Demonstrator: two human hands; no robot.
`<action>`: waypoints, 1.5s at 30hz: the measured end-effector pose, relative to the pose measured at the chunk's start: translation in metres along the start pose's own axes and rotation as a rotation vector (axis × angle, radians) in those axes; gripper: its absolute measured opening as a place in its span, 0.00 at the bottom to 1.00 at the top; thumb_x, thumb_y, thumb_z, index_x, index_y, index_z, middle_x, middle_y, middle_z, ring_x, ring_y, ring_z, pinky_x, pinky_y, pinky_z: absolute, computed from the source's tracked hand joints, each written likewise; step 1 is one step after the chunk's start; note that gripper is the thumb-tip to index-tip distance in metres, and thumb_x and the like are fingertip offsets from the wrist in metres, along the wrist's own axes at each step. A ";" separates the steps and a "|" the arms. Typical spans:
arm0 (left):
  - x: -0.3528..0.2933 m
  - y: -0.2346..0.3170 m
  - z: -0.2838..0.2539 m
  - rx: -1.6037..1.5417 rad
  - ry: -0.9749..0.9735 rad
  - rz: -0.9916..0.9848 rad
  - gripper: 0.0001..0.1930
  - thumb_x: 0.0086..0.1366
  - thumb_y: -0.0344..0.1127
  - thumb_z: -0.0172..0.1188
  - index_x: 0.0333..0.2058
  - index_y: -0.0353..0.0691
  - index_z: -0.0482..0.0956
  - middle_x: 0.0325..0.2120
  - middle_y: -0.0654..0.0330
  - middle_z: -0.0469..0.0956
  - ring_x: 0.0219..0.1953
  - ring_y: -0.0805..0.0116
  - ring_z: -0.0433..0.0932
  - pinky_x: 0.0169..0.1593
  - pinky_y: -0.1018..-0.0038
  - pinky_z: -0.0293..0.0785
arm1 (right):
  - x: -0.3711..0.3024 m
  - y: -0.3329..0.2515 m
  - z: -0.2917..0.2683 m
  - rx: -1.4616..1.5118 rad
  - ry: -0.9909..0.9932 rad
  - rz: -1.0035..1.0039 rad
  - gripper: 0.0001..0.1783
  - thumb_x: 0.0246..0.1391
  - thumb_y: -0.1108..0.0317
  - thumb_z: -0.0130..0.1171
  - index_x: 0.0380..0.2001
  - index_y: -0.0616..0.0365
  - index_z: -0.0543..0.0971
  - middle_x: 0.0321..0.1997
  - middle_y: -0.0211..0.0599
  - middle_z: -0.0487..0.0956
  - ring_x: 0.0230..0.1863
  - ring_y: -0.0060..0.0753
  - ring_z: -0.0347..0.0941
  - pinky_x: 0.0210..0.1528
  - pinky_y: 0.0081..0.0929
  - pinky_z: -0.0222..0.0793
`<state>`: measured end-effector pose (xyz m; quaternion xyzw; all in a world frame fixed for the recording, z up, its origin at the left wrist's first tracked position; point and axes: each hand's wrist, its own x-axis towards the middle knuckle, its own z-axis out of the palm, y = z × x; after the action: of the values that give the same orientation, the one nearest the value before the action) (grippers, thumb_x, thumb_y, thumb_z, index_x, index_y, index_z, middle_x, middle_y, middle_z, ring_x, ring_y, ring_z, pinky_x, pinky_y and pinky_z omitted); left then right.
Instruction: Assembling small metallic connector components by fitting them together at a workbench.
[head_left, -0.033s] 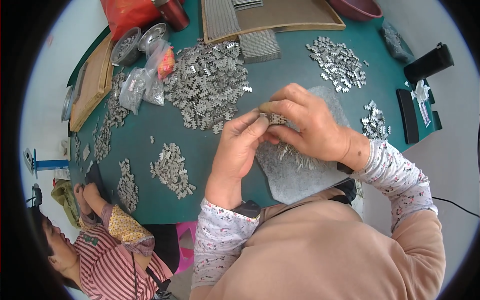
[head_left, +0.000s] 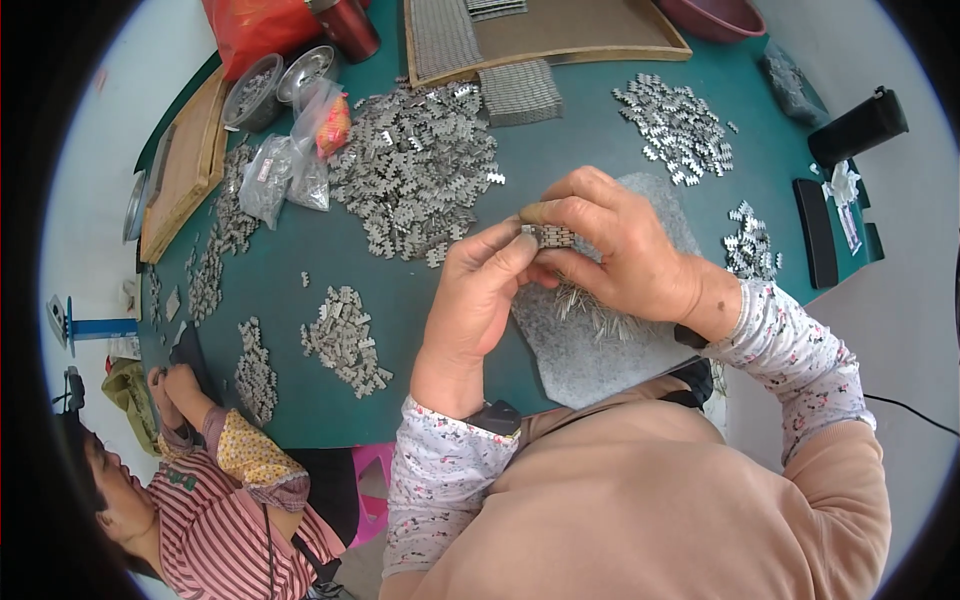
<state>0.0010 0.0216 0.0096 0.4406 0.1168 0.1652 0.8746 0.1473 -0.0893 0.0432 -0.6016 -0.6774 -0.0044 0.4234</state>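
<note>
Between my hands is a short band of interlocked metal links [head_left: 555, 237], gripped at both ends. My left hand [head_left: 478, 280] pinches its left end between thumb and fingers. The fingers of my right hand [head_left: 625, 245] close round the right end, hiding part of it. Below them a bunch of thin metal pins [head_left: 598, 316] lies on a grey felt mat [head_left: 580, 365]. A large heap of loose toothed metal links [head_left: 410, 165] spreads over the green table just beyond my left hand.
Smaller link piles [head_left: 345, 340] lie left and right. Behind stand a wooden-framed tray [head_left: 570, 55] and a linked strip [head_left: 520, 93]. A black bottle [head_left: 858, 127] is at right. A co-worker [head_left: 235, 500] sits at left; plastic bags [head_left: 266, 180] lie near a bowl [head_left: 252, 93].
</note>
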 end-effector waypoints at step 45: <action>0.003 0.009 -0.020 -0.042 0.425 0.192 0.18 0.66 0.45 0.58 0.36 0.31 0.77 0.25 0.51 0.80 0.21 0.67 0.78 0.21 0.77 0.72 | 0.048 0.042 0.009 -0.202 -0.438 -0.110 0.09 0.42 0.76 0.60 0.32 0.63 0.75 0.34 0.45 0.76 0.38 0.50 0.76 0.39 0.40 0.73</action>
<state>-0.0045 0.0426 0.0055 0.3868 0.2525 0.3392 0.8195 0.1808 -0.0344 0.0437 -0.5899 -0.7806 0.0352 0.2034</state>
